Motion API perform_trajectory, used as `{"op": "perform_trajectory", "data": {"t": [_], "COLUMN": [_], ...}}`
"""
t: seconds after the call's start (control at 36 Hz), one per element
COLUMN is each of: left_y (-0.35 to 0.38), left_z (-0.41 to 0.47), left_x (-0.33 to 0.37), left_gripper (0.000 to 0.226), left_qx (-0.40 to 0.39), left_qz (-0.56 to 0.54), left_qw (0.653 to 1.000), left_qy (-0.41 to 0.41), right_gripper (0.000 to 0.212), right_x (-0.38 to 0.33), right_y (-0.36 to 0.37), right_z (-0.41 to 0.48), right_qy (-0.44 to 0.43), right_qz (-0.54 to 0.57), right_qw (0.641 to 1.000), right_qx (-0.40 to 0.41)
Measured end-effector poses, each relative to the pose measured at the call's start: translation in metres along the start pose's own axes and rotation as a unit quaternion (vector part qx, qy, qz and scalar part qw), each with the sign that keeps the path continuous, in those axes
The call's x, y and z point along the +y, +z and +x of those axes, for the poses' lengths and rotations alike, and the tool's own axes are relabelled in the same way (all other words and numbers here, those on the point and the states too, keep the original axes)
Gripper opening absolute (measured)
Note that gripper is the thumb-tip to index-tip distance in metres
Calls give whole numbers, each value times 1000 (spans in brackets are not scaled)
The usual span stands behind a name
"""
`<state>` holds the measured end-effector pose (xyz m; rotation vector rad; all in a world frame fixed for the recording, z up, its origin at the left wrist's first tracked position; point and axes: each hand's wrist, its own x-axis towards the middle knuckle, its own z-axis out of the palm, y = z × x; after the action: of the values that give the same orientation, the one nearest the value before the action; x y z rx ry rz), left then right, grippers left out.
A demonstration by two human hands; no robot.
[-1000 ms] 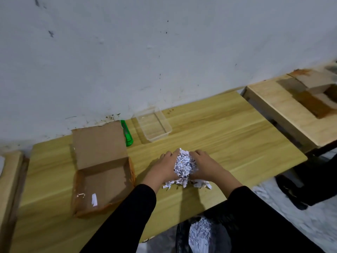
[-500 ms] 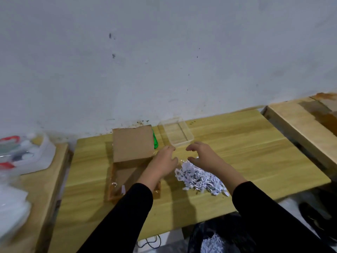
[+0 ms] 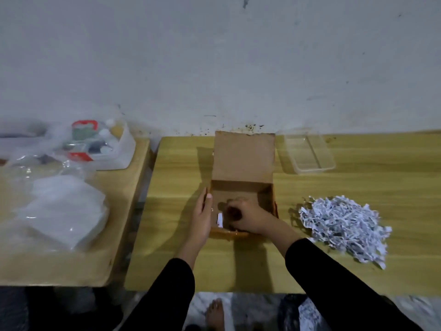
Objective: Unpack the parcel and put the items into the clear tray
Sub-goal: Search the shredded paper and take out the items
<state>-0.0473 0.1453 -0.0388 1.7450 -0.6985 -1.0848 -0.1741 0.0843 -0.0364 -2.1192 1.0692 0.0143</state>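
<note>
The brown cardboard box [image 3: 243, 187] stands open in the middle of the wooden table [image 3: 358, 187], its lid tipped up toward the wall. My left hand [image 3: 200, 218] holds the box's left wall, thumb over the rim. My right hand [image 3: 248, 217] reaches inside the box with its fingers curled down toward the floor of the box; whatever lies under them is hidden. A small white scrap [image 3: 219, 219] lies in the box between my hands. The clear tray [image 3: 310, 167] sits to the right of the lid with nothing visible in it.
A loose heap of shredded paper [image 3: 343, 225] lies on the table to the right of the box. A second table on the left carries clear plastic bags [image 3: 64, 211] and a white tub of bottles [image 3: 119, 149]. Below the table edge are a dark bag [image 3: 300, 314] and a bare foot [image 3: 214, 314].
Both hands let go of the shredded paper and moved left to the box. The left hand took the box's side and the right hand went inside. The view swung left.
</note>
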Motion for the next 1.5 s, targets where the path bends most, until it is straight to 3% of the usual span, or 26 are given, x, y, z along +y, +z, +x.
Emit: {"op": "perform_trajectory", "data": {"t": [0.28,0.47,0.78,1.03,1.31,1.5], "left_y": [-2,-1,1,1,3,1], "left_z": [11,9,10,10,9,19], "left_x": [-12,-11,-13,-13,-7,6], "left_gripper": [41,40,40,39,38,25], "left_qx": [-34,-50,-30,-22,-2,62], "left_qz": [-118,-158,-146,-140,-142,-32], "left_qw": [992,986,989,990,989,997], "left_qy": [-13,-20,-12,-13,-34,-24], "right_gripper": [31,26,8,14,9,11], "right_x": [-10,-9,-14,-18,-10,6], "right_y": [21,25,26,19,-4,-32], "right_z": [29,30,25,23,13,-3], "right_qy": [-37,-25,-8,12,124,119], "right_qz": [-6,71,158,145,185,183], "right_qw": [999,996,980,981,957,945], "right_qx": [3,57,121,129,187,243]}}
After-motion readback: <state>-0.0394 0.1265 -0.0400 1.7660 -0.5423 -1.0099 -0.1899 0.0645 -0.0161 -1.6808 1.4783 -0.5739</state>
